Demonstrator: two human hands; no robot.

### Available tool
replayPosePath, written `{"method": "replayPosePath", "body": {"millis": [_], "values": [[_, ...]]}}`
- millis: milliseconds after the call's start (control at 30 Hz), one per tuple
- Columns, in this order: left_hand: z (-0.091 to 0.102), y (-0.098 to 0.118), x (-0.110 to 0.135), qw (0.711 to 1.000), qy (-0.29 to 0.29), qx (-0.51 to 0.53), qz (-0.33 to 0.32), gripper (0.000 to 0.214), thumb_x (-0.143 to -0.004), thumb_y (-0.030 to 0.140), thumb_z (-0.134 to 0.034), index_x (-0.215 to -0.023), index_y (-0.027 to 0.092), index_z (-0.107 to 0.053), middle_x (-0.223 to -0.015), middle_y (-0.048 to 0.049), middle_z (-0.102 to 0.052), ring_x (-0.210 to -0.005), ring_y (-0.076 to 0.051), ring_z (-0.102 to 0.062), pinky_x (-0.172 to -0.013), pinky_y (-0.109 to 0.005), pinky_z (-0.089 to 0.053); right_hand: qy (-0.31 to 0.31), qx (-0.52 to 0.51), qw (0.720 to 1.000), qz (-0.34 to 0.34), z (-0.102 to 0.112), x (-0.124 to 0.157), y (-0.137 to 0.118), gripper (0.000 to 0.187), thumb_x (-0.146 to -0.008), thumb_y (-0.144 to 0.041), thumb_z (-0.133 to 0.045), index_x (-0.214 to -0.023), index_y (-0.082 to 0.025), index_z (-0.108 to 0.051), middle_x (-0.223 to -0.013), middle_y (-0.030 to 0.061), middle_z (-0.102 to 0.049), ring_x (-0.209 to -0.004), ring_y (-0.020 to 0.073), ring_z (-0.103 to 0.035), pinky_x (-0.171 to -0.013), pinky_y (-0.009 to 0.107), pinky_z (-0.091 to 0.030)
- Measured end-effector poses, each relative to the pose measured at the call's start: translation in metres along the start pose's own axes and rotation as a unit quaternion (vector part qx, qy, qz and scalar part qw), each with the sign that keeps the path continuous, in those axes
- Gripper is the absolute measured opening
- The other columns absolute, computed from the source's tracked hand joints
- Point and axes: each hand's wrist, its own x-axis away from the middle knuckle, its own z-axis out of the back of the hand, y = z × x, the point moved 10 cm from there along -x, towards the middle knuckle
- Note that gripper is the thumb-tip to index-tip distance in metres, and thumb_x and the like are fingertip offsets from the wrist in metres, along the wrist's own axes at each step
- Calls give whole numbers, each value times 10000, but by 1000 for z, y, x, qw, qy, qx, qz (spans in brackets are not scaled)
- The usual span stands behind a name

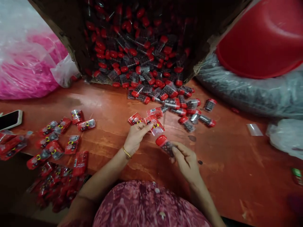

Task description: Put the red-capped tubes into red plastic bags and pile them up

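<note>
Between thumb and fingers my left hand (135, 137) pinches a red printed plastic sleeve (155, 125) with a clear end. My right hand (186, 157) grips a small clear bottle (166, 145) of dark pieces, its red cap pointing at the sleeve. Bottle and sleeve are close together; whether they touch I cannot tell. Two more flat red sleeves (136, 119) lie just beyond my left hand. Loose red-capped bottles (172, 103) spread over the table beyond my hands, spilling from a large open carton (73, 47) full of them.
Red-sleeved bottles (71, 144) lie at the left, with a heap of more (59, 186) below the table edge. A phone (10, 119) rests at the far left. Bags of pink pieces (26, 69) stand behind it. At right, a red basin (262, 41) sits on a grey-filled bag (255, 94).
</note>
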Motion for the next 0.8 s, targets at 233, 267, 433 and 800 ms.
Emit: {"method": "replayPosePath", "body": {"millis": [233,267,433,800], "values": [[-5,12,7,995,-53,-67,-48,290,-624,403,-727,-577,125,-660,-610,-8,-612,-614,-102,-508,-659,-253,-390,-22,-41,997,-67,-9,-1,13,299,-793,-371,-483,-850,-145,-669,-471,-34,-493,-385,97,-443,-392,208,-355],[-5,14,8,994,-54,-80,-60,288,-635,403,-719,-572,128,-661,-612,-6,-610,-619,-103,-504,-667,-253,-387,-23,-50,996,-72,-10,0,13,302,-789,-378,-485,-842,-145,-668,-460,-36,-488,-381,97,-446,-391,208,-359],[-1,19,13,987,-44,-125,-90,279,-681,400,-685,-573,143,-673,-617,3,-601,-626,-104,-485,-684,-256,-376,-12,-47,997,-55,-11,3,8,288,-794,-368,-475,-810,-151,-663,-454,-42,-479,-372,87,-422,-385,203,-344],[-15,6,23,996,-79,-34,-40,275,-561,337,-783,-706,123,-692,-686,-6,-668,-632,-104,-550,-669,-250,-428,-16,-116,990,-80,-24,4,22,338,-818,-448,-470,-868,-150,-620,-538,-16,-576,-330,70,-423,-329,192,-332]]}}
